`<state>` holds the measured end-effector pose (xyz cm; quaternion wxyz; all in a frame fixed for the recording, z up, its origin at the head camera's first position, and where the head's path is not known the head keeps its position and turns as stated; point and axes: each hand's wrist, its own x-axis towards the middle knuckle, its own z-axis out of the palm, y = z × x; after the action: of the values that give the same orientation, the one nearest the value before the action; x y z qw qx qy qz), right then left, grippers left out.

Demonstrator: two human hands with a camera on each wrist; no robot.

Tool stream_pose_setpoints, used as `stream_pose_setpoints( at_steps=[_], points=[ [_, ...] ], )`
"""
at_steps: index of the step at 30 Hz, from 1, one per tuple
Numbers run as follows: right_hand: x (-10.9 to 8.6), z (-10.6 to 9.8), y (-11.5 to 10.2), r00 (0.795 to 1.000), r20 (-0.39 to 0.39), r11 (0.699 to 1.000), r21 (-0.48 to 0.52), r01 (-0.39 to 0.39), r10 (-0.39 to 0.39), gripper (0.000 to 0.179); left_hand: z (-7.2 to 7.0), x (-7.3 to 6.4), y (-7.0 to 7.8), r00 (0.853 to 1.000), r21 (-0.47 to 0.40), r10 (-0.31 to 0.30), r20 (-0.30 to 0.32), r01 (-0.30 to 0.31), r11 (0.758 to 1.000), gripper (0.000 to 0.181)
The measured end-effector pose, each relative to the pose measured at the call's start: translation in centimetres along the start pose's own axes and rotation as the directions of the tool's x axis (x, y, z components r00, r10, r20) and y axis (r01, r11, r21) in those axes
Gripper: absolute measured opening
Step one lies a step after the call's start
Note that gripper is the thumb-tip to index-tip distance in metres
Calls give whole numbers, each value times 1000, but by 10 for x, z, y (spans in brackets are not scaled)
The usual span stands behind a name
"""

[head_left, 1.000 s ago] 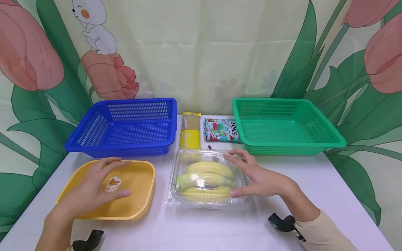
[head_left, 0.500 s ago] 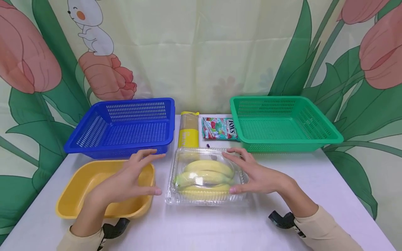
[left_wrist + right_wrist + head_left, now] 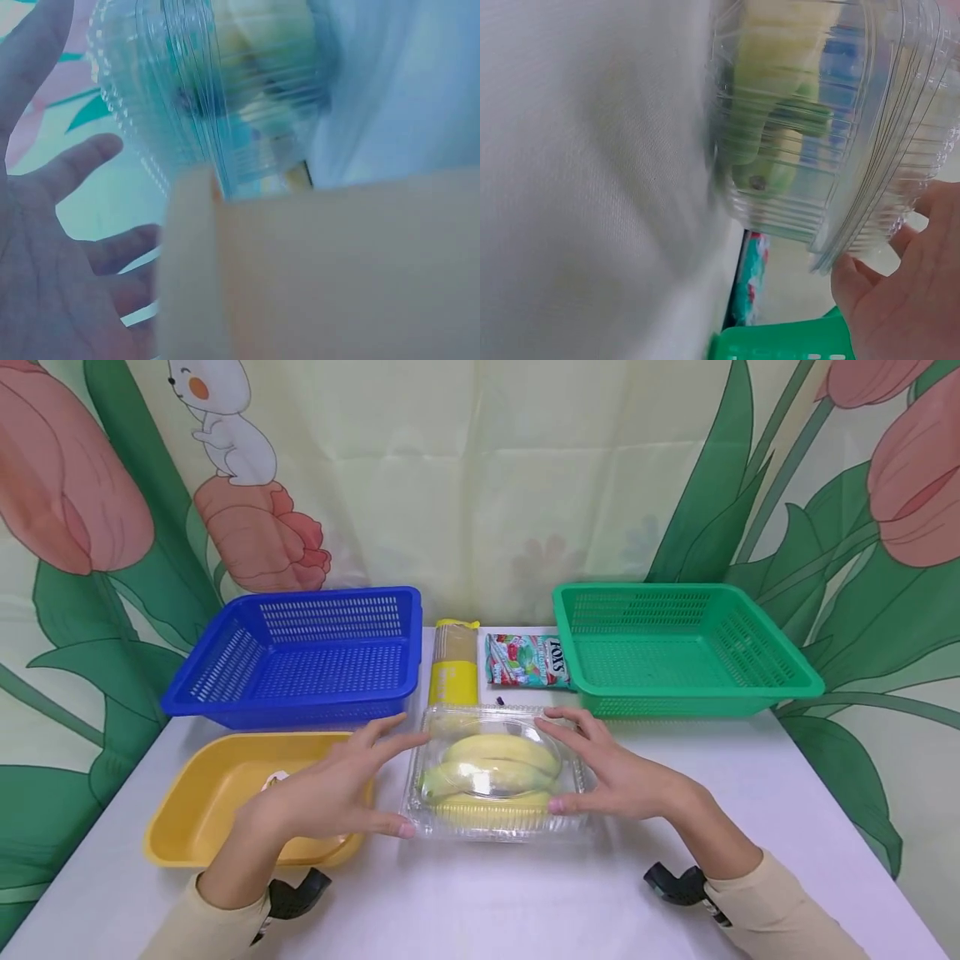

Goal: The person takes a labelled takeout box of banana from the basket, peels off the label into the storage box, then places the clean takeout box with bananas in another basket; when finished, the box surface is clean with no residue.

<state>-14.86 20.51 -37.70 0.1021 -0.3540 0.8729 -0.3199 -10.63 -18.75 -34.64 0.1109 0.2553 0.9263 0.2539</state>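
Two hands (image 3: 322,797) (image 3: 626,778), one clear container (image 3: 498,833) between

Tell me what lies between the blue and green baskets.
In the head view: a yellow-and-tan packet, a FOX'S bag nearer the green basket, and a tiny dark object.

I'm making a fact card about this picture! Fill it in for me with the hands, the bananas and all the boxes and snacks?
Left hand: fingers spread, at the clear box's left side
Right hand: at its right side, fingertips on the lid
Clear box: on the white table
Bananas: inside the clear box
Yellow tub: partly hidden by the left hand
Blue basket: back left
Green basket: back right
Snacks: yellow packet and FOX'S bag, between the baskets
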Motion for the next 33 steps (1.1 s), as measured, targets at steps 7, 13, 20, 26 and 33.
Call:
stream_pose_setpoints(
  at_steps=[7,13,20,26,33],
  points=[
    [-3,-1,0,1000,2,1000,-16,-14,14,92,3,11,4,998,-25,0,69,2,1000,100],
    [-11,-2,6,999,-3,999,-22,39,-39,82,6,19,4,993,-36,31,113,-27,999,94],
    [-19,-4,13,999,13,999,14,34,-35,88,7,22,2,990,-139,48,133,-30,990,90],
    [-24,-4,12,999,30,996,77,37,-40,110,7,24,1,987,-173,68,144,-43,984,90],
    [-26,-1,9,1000,7,997,75,19,-19,110,7,25,0,988,-162,84,127,-62,985,89]
  ],
)
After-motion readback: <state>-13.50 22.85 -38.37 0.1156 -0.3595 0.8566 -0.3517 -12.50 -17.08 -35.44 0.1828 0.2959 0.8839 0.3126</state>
